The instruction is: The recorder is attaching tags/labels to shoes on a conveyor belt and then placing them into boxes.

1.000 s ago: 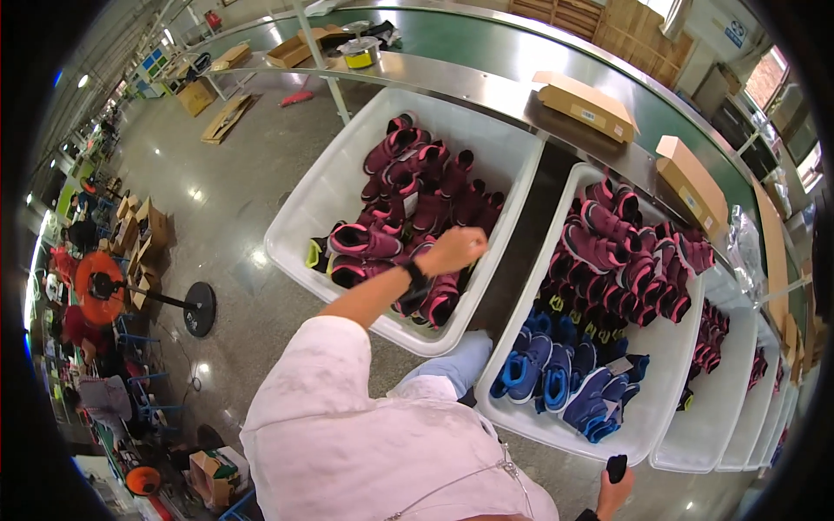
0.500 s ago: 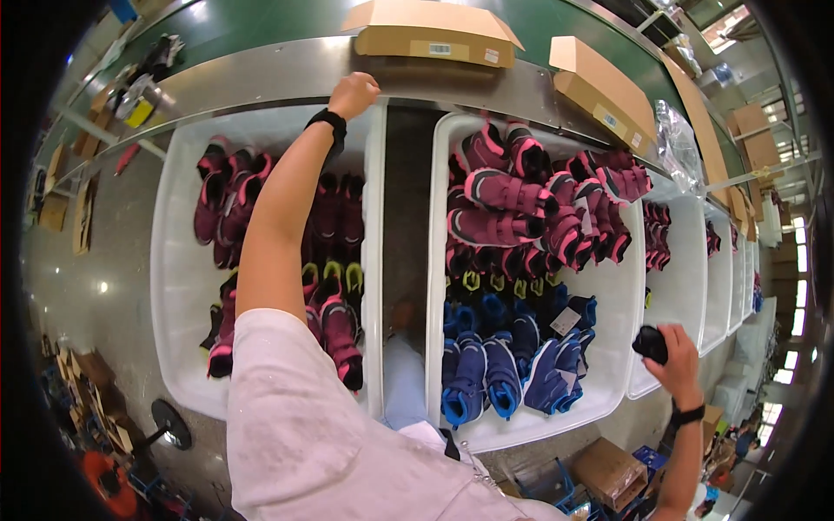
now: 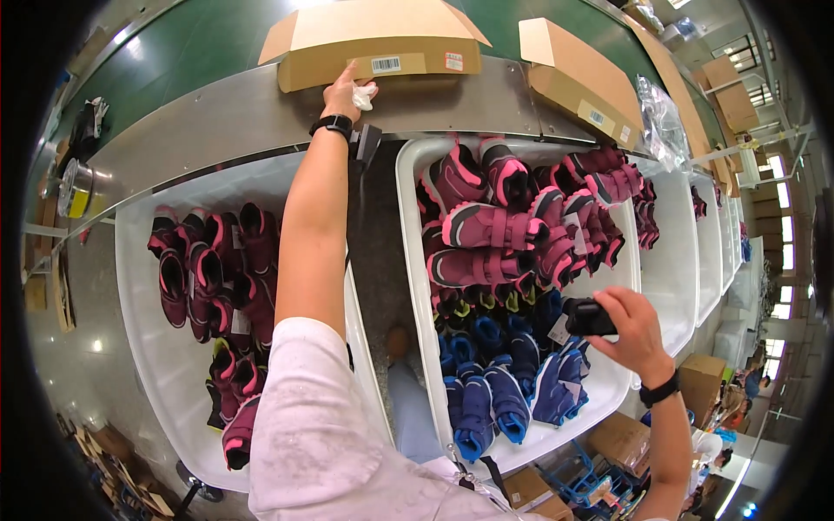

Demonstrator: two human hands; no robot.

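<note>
My left hand (image 3: 342, 97) reaches up to an open cardboard box (image 3: 339, 68) on the metal ledge. Its index finger stretches out and seems to touch the front of the box, near a barcode label (image 3: 386, 65). A crumpled white scrap (image 3: 365, 95) is held in the other fingers. At the right, my right hand (image 3: 632, 334) is closed round a small black handheld device (image 3: 589, 317), above the bin. Below the device lie blue shoes (image 3: 506, 401) with straps. Maroon-and-pink shoes (image 3: 495, 227) are heaped at the far end of the same bin.
Another white bin (image 3: 143, 347) with maroon shoes (image 3: 207, 267) stands at the left. A second cardboard box (image 3: 580, 87) and clear plastic wrap (image 3: 662, 130) lie along the ledge (image 3: 208, 108), beside a green conveyor belt (image 3: 208, 39). More white bins (image 3: 678, 252) line up to the right.
The view has shifted. My left hand has come up to the box front, its index finger now stretched out. My right hand has brought the black device leftward over the bin with blue shoes.
</note>
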